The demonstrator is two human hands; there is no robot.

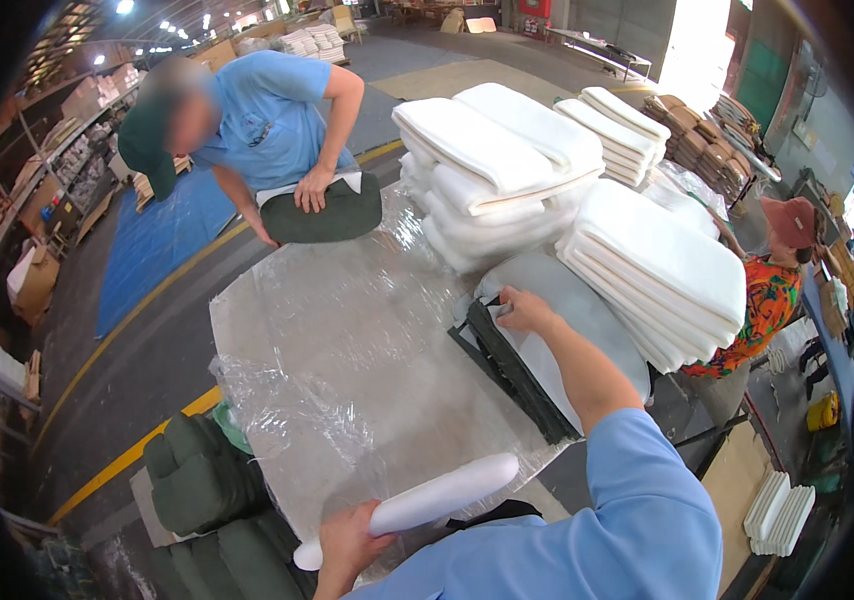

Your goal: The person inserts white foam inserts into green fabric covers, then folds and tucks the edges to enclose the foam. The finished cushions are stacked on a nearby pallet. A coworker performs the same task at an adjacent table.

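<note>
— Foam roll (437, 497), white and long: where is it?

— In the left hand (347, 545), fingers wrapped firmly around its near end. From the grip it runs up and to the right, its far end hanging just above the near edge of the table (277, 300).

— And the right hand (524, 310)?

— Stretched far ahead of that grip, lying on a stack of dark green covers (512, 370) with grey fabric (587, 320) laid over them. The fingertips pinch at the top edge of the stack; whether they actually hold a layer, I cannot tell.

— What lies between the two hands?

— Clear plastic sheeting (347, 330), crumpled, spread over the tabletop.

— Beyond the right hand?

— Piles of white foam pads (507, 160), touching the grey fabric at their foot, with a second pile (657, 270) just right of the wrist.

— Anything on the left of the gripped roll?

— Green cushions (202, 480), stuffed, stacked low beside the table corner, near the left hand.

— Other people?

— Two. One in a blue shirt (267, 120) leans over the far end of the table, well apart from both hands, pressing a dark green cushion (327, 215). Another in an orange patterned shirt (762, 310) stands off beyond the right-hand foam pile.
</note>
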